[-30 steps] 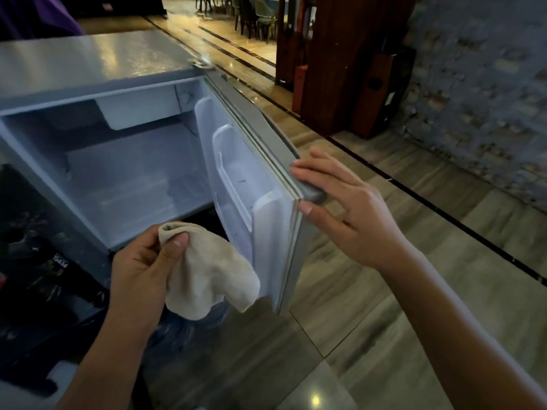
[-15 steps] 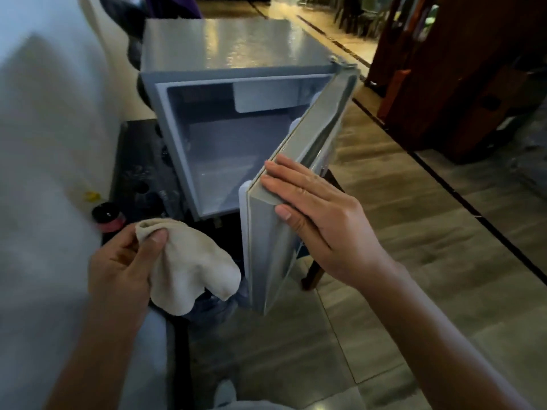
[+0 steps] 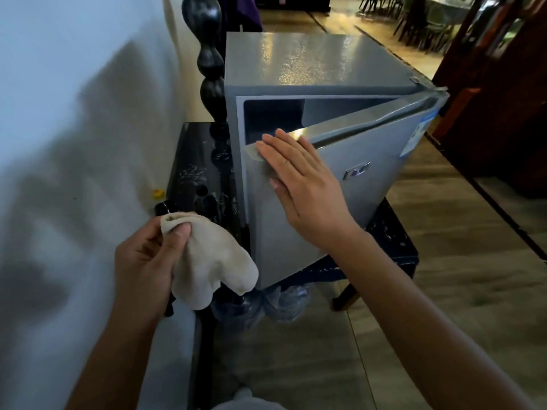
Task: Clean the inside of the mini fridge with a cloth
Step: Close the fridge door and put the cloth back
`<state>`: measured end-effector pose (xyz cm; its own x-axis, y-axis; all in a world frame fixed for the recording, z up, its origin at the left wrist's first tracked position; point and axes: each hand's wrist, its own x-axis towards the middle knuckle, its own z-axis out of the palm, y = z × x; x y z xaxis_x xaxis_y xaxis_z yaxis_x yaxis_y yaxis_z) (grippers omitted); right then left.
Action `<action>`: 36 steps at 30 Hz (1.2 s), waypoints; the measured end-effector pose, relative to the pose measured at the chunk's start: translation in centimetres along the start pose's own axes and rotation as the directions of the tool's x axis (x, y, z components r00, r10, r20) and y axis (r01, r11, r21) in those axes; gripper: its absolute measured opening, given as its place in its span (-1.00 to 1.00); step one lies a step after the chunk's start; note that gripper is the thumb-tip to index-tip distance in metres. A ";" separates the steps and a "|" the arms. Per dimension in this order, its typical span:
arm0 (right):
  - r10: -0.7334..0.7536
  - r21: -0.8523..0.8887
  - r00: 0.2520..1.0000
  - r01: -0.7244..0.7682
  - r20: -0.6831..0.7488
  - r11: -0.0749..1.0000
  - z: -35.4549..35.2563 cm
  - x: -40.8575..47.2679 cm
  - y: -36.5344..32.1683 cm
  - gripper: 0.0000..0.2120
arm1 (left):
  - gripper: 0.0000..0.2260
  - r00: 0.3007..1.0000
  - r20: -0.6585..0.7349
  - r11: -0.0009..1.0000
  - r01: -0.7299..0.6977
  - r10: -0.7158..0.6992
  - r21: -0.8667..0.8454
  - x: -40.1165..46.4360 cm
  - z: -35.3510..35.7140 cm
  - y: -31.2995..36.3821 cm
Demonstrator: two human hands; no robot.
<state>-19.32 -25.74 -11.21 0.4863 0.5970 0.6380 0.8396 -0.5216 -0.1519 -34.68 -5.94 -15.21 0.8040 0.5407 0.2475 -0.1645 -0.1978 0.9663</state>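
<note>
The grey mini fridge [image 3: 313, 63] stands on a dark patterned table [image 3: 195, 170]. Its door [image 3: 370, 184] is almost closed, leaving a narrow gap that shows only the top of the dark inside. My right hand [image 3: 299, 184] presses flat with straight fingers on the door's outer face near its free edge. My left hand [image 3: 148, 255] grips a beige cloth [image 3: 213, 261] low and to the left of the door. The cloth hangs bunched below my fingers, apart from the fridge.
A white wall [image 3: 74, 143] runs along the left. A black turned post [image 3: 210, 72] rises beside the fridge. A small yellow cap [image 3: 158, 193] and a dark bottle top [image 3: 164, 207] lie near the wall. Crumpled plastic [image 3: 266, 303] sits under the table. Wooden floor [image 3: 444, 261] spreads right.
The door has swung from wide open to nearly closed under my right hand, which moved from its edge to its outer face. The cloth in my left hand stayed low.
</note>
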 end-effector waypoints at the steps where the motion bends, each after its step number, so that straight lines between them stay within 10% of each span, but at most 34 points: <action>1: 0.001 -0.015 1.000 -0.001 0.013 1.000 0.4 0.6 0.1 -0.56 | -0.83 1.000 -0.001 1.000 -0.004 0.004 -0.002 0.1 -0.1 -0.1; 36: 0.218 -0.114 0.933 -0.192 0.287 0.975 6.7 12.8 2.9 -0.33 | -0.84 0.999 0.038 0.996 -0.018 0.021 -0.090 1.9 0.7 -0.1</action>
<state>-9.06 -15.48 -8.51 0.7058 0.6186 0.3451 0.6973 -0.6925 -0.1848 -32.77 -5.46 -14.91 0.8214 0.5050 0.2650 -0.2293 -0.1330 0.9642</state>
